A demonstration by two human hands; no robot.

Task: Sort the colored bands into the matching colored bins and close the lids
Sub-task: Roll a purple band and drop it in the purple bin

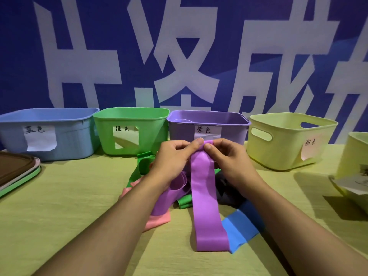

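Left hand (173, 156) and right hand (227, 158) both pinch one purple band (207, 206) at its top fold. Five bins at 12 o'clock: blue bin (65, 136), green bin (151, 128), purple bin (181, 130), two yellow bins (282, 148).

Bands (207, 206) before row of bins (207, 124)

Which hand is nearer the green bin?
Left. The left hand sits just below-right of the green bin; the right hand is farther right, and both hold the purple band.

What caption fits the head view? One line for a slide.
Both hands pinch a purple band before the purple bin, lids still off.
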